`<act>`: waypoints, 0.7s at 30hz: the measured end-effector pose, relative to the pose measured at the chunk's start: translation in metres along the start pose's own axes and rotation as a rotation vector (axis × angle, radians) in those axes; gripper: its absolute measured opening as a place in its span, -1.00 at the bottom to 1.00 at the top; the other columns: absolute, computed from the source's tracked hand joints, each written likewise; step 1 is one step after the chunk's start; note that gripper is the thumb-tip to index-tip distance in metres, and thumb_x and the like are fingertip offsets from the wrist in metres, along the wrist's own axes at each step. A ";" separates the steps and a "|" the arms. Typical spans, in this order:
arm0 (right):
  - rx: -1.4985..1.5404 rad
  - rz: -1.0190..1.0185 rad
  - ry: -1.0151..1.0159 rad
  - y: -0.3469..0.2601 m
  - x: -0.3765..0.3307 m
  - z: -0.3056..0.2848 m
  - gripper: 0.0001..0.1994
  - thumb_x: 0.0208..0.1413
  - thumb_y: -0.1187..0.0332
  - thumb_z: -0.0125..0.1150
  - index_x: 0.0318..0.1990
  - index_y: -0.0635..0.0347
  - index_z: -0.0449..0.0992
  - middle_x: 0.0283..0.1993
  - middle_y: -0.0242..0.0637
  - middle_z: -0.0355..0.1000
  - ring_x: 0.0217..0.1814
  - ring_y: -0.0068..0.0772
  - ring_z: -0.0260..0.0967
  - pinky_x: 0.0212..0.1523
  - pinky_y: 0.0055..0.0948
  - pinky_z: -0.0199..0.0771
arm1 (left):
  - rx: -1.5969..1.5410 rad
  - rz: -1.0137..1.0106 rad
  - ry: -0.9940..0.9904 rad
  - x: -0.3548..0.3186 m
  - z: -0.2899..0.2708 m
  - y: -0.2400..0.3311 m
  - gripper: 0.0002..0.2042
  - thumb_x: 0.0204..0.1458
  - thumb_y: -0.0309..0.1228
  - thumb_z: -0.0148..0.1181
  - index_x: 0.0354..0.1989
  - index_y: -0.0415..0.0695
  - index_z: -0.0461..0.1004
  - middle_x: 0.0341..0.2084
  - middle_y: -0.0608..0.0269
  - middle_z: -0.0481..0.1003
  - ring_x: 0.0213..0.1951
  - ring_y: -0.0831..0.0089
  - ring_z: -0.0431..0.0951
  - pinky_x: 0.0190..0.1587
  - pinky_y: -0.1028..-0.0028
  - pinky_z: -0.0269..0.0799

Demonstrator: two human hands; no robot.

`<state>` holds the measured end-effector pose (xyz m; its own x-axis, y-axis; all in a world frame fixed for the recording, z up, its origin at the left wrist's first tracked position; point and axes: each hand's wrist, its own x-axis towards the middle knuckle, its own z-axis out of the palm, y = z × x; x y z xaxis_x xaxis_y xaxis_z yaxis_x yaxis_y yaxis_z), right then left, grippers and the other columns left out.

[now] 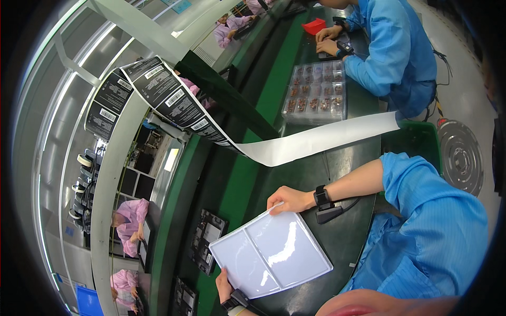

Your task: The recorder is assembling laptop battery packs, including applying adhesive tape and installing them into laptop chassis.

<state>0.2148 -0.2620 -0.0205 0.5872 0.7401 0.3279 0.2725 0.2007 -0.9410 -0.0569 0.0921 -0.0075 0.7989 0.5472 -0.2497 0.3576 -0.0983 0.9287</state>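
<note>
You hold a glossy white two-compartment tray (271, 253) with both hands over the dark green workbench (337, 174).

Your right hand (290, 200) pinches the tray's far rim, thumb on top; your left hand (224, 284) grips its near corner, fingers closed on the edge. The tray is smooth moulded plastic, rectangular with rounded corners, and it shines. A long white paper strip with black labels (274, 150) curves across the bench beyond it. Further away lies a clear blister tray of small brown parts (315, 94), beside a co-worker's blue sleeve (369, 71).
</note>
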 end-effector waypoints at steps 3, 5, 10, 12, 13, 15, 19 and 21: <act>0.040 0.002 -0.003 0.001 0.000 0.000 -0.78 0.06 0.30 0.30 -0.31 0.33 0.60 -0.39 -0.20 0.57 -0.35 -0.42 0.50 -0.23 -0.45 0.45 | -0.007 -0.006 -0.010 0.002 -0.002 -0.001 -0.57 0.32 -0.13 0.00 -0.25 -0.35 0.52 -0.41 0.20 0.58 -0.46 0.54 0.51 -0.39 0.52 0.43; 0.056 0.015 -0.015 0.001 0.001 0.001 -0.77 0.07 0.30 0.30 -0.31 0.34 0.60 -0.38 -0.20 0.57 -0.34 -0.41 0.50 -0.23 -0.44 0.45 | -0.010 -0.011 -0.013 0.003 -0.007 -0.007 -0.57 0.32 -0.13 0.00 -0.26 -0.35 0.52 -0.41 0.20 0.58 -0.46 0.54 0.51 -0.39 0.52 0.43; 0.045 0.020 -0.047 -0.001 0.004 -0.002 -0.76 0.08 0.29 0.29 -0.29 0.35 0.60 -0.34 -0.19 0.58 -0.30 -0.42 0.50 -0.20 -0.44 0.45 | -0.004 0.020 -0.007 0.002 -0.006 -0.006 -0.57 0.32 -0.12 0.00 -0.29 -0.34 0.51 -0.45 0.23 0.56 -0.48 0.55 0.50 -0.41 0.52 0.41; 0.022 0.052 -0.104 -0.003 0.003 -0.004 -0.77 0.18 0.28 0.25 -0.24 0.31 0.59 -0.29 -0.29 0.59 -0.23 -0.56 0.48 -0.13 -0.50 0.43 | 0.007 0.004 0.000 -0.002 -0.003 0.002 -0.57 0.32 -0.13 0.00 -0.30 -0.33 0.51 -0.45 0.23 0.56 -0.48 0.54 0.49 -0.42 0.52 0.41; 0.023 0.049 -0.103 -0.004 0.002 -0.004 -0.77 0.18 0.28 0.25 -0.24 0.31 0.59 -0.29 -0.29 0.59 -0.23 -0.56 0.48 -0.13 -0.50 0.43 | 0.016 -0.010 0.011 -0.004 -0.003 0.005 -0.58 0.32 -0.14 0.00 -0.30 -0.33 0.51 -0.45 0.23 0.56 -0.48 0.54 0.49 -0.42 0.52 0.40; 0.063 0.038 -0.129 -0.007 0.001 -0.003 -0.73 0.22 0.22 0.23 -0.21 0.30 0.59 -0.26 -0.28 0.59 -0.19 -0.56 0.48 -0.09 -0.49 0.42 | 0.012 0.021 -0.006 -0.007 -0.018 0.004 -0.57 0.32 -0.14 0.00 -0.27 -0.35 0.51 -0.43 0.20 0.57 -0.47 0.53 0.51 -0.40 0.51 0.42; 0.100 0.061 -0.185 -0.010 0.002 0.001 -0.70 0.26 0.18 0.18 -0.17 0.29 0.56 -0.23 -0.31 0.57 -0.15 -0.58 0.44 -0.07 -0.50 0.39 | -0.006 0.118 -0.027 -0.029 -0.039 0.017 -0.52 0.33 -0.10 -0.03 -0.06 -0.41 0.43 -0.28 0.09 0.56 -0.32 0.41 0.56 -0.24 0.42 0.50; 0.118 0.113 -0.171 -0.003 0.000 -0.007 -0.71 0.31 0.18 0.12 -0.16 0.27 0.53 -0.25 -0.41 0.51 -0.18 -0.64 0.36 -0.09 -0.52 0.36 | 0.188 -0.052 0.114 -0.053 -0.016 0.064 -0.53 0.20 -0.19 0.13 0.27 -0.06 0.37 0.22 -0.07 0.36 0.14 -0.08 0.40 0.25 0.10 0.26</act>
<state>0.2190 -0.2670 -0.0176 0.4682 0.8583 0.2102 0.1158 0.1763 -0.9775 -0.0843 0.0699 0.0694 0.7211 0.6449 -0.2531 0.4892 -0.2153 0.8452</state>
